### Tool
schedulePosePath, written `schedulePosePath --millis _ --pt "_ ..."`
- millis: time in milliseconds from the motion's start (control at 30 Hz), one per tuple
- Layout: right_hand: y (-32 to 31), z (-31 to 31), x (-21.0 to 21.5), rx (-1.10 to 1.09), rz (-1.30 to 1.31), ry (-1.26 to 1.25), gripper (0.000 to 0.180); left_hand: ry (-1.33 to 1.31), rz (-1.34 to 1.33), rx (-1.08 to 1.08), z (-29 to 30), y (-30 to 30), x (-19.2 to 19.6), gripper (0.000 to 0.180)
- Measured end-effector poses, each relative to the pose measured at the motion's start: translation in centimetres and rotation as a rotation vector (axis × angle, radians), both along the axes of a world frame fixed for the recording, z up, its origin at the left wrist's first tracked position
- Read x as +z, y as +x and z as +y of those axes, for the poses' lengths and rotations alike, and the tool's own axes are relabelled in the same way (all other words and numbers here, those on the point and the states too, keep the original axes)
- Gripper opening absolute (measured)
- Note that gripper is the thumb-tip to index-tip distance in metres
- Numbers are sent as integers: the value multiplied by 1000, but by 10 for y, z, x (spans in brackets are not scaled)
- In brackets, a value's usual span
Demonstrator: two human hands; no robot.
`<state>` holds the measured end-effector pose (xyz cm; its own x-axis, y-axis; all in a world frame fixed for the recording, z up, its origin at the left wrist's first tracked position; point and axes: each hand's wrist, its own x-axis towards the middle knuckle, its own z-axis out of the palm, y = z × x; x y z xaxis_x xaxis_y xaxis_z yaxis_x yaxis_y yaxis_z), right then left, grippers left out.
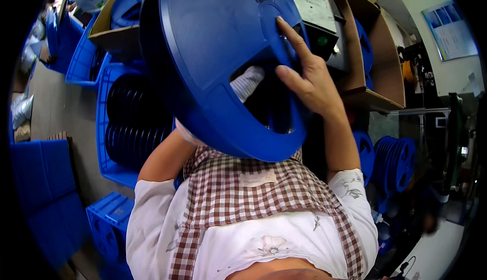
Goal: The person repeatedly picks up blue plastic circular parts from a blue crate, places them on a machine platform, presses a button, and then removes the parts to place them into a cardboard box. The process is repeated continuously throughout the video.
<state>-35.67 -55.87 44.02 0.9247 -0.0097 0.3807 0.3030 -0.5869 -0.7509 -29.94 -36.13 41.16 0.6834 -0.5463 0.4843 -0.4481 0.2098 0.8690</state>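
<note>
Tilted up in front of my chest is a large blue plastic reel (203, 36), a round flange with a raised hub and cut-out windows. My left hand (247, 83) wears a pale striped glove and reaches behind the near flange. Its fingers show through one of the windows, closed round the reel; the rest of that hand is hidden. My right hand (308, 76) is bare, with its index fingertip on the reel's hub. The thumb stands apart over the window edge, and the other fingers are mostly out of sight.
At left, a blue crate (103, 148) holds several black discs in rows. Cardboard boxes with blue reels stand at far left (115, 39) and far right (378, 57). Several blue reels (398, 166) stand at right. A machine (317, 11) sits beyond the reel.
</note>
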Motion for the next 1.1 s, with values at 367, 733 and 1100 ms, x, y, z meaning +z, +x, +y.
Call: schedulePosePath --millis 367,733,1100 --pt "139 -134 82 -391 261 -742 72 85 -68 -396 -49 249 30 35" --pt "231 -168 51 -281 225 -662 74 -227 521 -297 -88 264 23 27" --pt "71 -169 51 -413 -338 -369 83 230 -304 341 12 133 41 52"
